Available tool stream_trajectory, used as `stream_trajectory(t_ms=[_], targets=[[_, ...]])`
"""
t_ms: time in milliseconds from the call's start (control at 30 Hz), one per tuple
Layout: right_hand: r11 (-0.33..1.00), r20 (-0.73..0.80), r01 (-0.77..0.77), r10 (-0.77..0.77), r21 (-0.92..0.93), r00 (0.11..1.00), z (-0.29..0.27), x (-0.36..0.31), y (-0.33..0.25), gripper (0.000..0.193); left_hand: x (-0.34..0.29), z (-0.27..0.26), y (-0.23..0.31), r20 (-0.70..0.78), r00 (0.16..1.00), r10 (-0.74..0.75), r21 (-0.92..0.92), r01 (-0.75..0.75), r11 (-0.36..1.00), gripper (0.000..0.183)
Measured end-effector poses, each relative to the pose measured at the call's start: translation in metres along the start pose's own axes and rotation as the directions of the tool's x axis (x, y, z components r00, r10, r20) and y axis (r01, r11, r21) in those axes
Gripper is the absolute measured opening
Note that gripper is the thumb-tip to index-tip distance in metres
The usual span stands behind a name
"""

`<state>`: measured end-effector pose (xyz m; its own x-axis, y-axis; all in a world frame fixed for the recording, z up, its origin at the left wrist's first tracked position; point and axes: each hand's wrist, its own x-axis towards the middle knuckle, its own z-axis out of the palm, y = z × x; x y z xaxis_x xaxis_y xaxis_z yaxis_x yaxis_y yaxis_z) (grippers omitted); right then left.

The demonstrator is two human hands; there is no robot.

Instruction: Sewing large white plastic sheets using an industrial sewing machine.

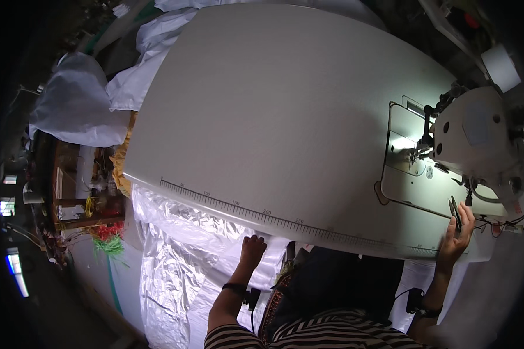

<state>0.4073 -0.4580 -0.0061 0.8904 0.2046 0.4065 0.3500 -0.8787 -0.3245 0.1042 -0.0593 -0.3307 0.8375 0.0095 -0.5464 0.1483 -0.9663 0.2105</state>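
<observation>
My right hand (457,238) is at the right end of the table's front edge, just below the sewing machine (471,128). Its fingers are closed around dark thread snips (455,214), whose narrow blades point away from me. Off the front edge, left of my lap, my left hand (253,250) is closed with curled fingers against shiny white fabric (174,256). Whether any of that fabric is pinched in the fingers is hidden. The machine's lamp lights the needle area and the metal plate (399,180).
The pale sewing table (262,104) carries a printed ruler scale (239,205) along its front edge. White cloth (78,104) is bunched beyond its left side. Below that stand a wooden rack (73,224) and a tuft of green strands (109,244).
</observation>
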Motion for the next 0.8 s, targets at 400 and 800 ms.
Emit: stream_trajectory(t_ms=[400, 800], targets=[[0.694, 0.826, -0.64, -0.54, 0.329, -0.161, 0.18, -0.191, -0.165, 0.053, -0.119, -0.156, 0.076, -0.802, 0.552, -0.229, -0.397, -0.205, 0.895, 0.019], [0.238, 0.734, -0.825, -0.619, 0.513, 0.278, 0.149, -0.149, -0.172, 0.049, -0.208, -0.189, 0.165, -0.686, 0.664, -0.297, -0.715, -0.543, 0.441, 0.024]])
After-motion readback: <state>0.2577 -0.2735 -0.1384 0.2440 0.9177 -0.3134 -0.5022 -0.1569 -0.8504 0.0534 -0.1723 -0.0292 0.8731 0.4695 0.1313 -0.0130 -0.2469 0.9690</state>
